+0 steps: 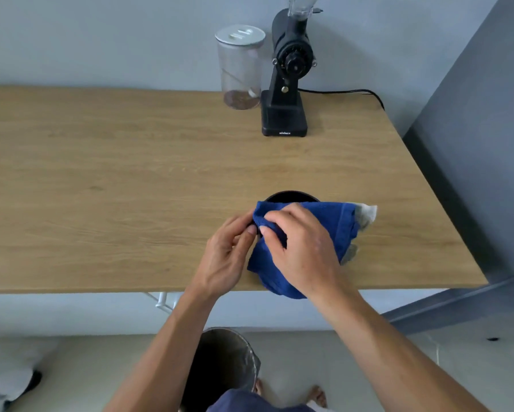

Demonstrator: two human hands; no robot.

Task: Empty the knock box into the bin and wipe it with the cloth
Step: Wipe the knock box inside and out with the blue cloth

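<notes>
Wiping looks under way: right hand (301, 251) presses the blue cloth (336, 224) over the knock box (291, 197) at the surface's (101, 179) 5 o'clock edge, left hand (229, 257) pinching its rim, bin (220, 367) below; next, rub inside.

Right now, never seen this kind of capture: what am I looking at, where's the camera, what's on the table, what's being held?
There is no robot here. A person works with bare hands, and the single picture comes from a wide-angle camera worn on the head, looking forward and down.

The left hand steadies the side of a black round knock box near the front edge of the wooden table. The right hand presses a blue cloth over the box, so only its far rim shows.

At the back of the table stand a black coffee grinder with a power cord, and beside it a clear lidded jar with a little brown coffee at the bottom.

On the floor below, between the forearms, sits the bin.
</notes>
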